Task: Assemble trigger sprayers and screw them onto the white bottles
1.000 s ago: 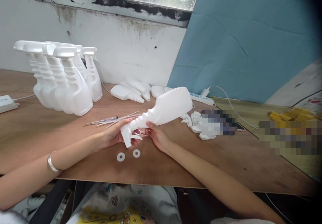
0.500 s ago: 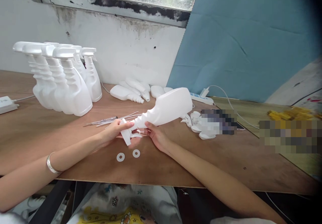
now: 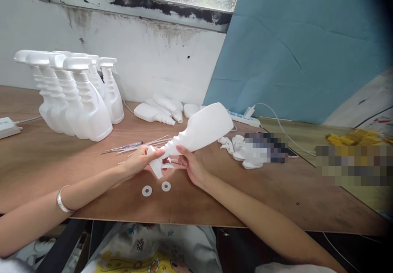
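A white spray bottle [image 3: 208, 126] is held tilted over the table, its base up to the right and its trigger head [image 3: 156, 167] low on the left. My left hand [image 3: 141, 158] is closed around the spray head, thumb lying near the collar. Further along, my right hand [image 3: 192, 164] grips the ribbed neck, with the thumb on top and the fingers curled beneath. Two flat white washers [image 3: 156, 188] lie on the table below the hands. Thin white tubes [image 3: 156, 141] and a screwdriver-like tool [image 3: 124, 147] rest behind my left hand.
Several assembled spray bottles [image 3: 76, 101] stand at the left. Bottles without heads [image 3: 153, 113] lie by the wall. Loose white spray heads [image 3: 241, 148] are piled at the right, near a power strip [image 3: 244, 119] and its cable. A white adapter [image 3: 9, 127] sits at the left edge.
The bottle's base has tipped up slightly, and the spray head has turned a little with it. My right hand's fingers have curled in more under the neck. Both hands keep their hold.
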Demonstrator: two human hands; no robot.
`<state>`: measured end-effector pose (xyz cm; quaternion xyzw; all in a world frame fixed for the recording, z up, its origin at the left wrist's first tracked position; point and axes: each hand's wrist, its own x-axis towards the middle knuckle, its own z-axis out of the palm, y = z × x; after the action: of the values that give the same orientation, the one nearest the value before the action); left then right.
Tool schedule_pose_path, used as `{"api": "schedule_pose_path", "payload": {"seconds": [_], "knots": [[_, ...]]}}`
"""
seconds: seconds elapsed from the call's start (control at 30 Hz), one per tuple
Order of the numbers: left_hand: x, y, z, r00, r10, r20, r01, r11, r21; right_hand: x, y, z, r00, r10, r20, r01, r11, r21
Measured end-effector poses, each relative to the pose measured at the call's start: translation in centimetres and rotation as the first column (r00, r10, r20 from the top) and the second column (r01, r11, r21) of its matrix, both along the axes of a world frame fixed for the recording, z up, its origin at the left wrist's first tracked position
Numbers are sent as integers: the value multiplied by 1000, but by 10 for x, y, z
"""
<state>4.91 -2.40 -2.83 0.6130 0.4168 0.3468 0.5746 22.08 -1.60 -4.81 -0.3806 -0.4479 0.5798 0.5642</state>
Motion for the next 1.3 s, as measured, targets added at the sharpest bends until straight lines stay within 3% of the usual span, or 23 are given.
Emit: {"api": "schedule_pose_path", "payload": {"seconds": [0.13, 0.33, 0.47, 0.6, 0.67, 0.87, 1.0, 1.07, 1.17, 1.23, 1.3], "knots": [[3, 1, -7, 984, 27, 179, 23, 961, -275, -2, 1, -4, 999, -49, 8, 49, 999, 0], [2, 1, -8, 933, -52, 355, 180, 925, -336, -2, 5, -9, 997, -73, 26, 73, 997, -13], [-4, 5, -4, 886, 67, 459, 180, 862, -474, -1, 7, -5, 999, -38, 16, 38, 999, 0], [-10, 10, 0, 836, 190, 515, 165, 809, -565, 4, 14, -1, 991, 11, -136, -14, 1000, -28], [-11, 11, 1, 841, 190, 507, 194, 769, -610, 7, 18, 0, 981, 2, -194, -12, 999, -50], [-11, 8, -1, 823, -10, 568, 402, 716, -570, 11, 21, 1, 974, 0, -227, 7, 999, 32], [-10, 3, -2, 805, -4, 593, 367, 789, -493, 8, 14, 1, 982, -39, -186, 69, 985, 158], [-10, 1, -3, 783, -51, 620, 403, 801, -443, 7, 8, 2, 992, -23, -126, 58, 958, 280], [-11, -1, -5, 725, -166, 669, 517, 773, -368, 6, -2, 2, 995, 33, 93, -71, 890, 451], [-10, -3, -5, 694, -209, 689, 546, 776, -315, 6, -6, -1, 959, 10, 283, -174, 808, 562], [-10, -3, -6, 696, -215, 685, 530, 798, -287, 6, -8, -6, 905, -73, 420, -261, 682, 683]]}}
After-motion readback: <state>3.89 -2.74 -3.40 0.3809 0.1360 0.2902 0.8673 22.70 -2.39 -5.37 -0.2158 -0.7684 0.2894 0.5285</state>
